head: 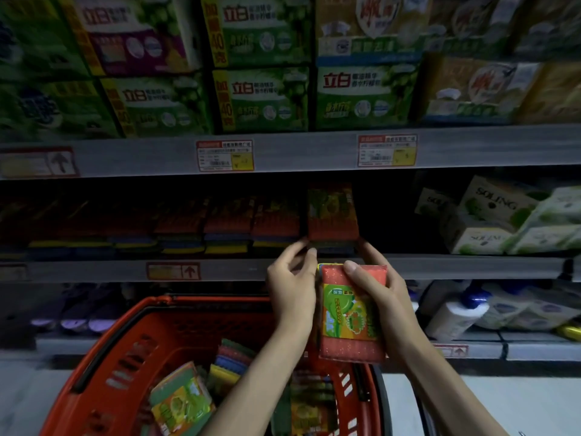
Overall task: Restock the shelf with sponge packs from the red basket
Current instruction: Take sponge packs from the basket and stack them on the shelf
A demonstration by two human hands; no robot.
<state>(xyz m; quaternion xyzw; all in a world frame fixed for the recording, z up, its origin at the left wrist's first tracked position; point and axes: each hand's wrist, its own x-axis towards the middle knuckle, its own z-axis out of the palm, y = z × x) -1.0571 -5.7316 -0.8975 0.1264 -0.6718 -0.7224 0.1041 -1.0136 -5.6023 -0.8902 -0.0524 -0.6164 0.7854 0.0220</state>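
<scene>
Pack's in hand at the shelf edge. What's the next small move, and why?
Probably raise the pack in the right hand into the dark gap right of the upright shelf pack. The row ends at that pack, the held one's top is already at the shelf lip, and the left hand is beside it to steady.

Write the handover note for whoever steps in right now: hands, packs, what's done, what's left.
Right hand grips a sponge pack in front of the middle shelf.
Left hand lies against that pack's left side, fingertips at the base of the upright shelved pack; its grip is unclear.
Done: a row of packs stands on the shelf.
Left: shelve the held pack, probably in the dark gap to the right; spare packs lie in the red basket.
</scene>
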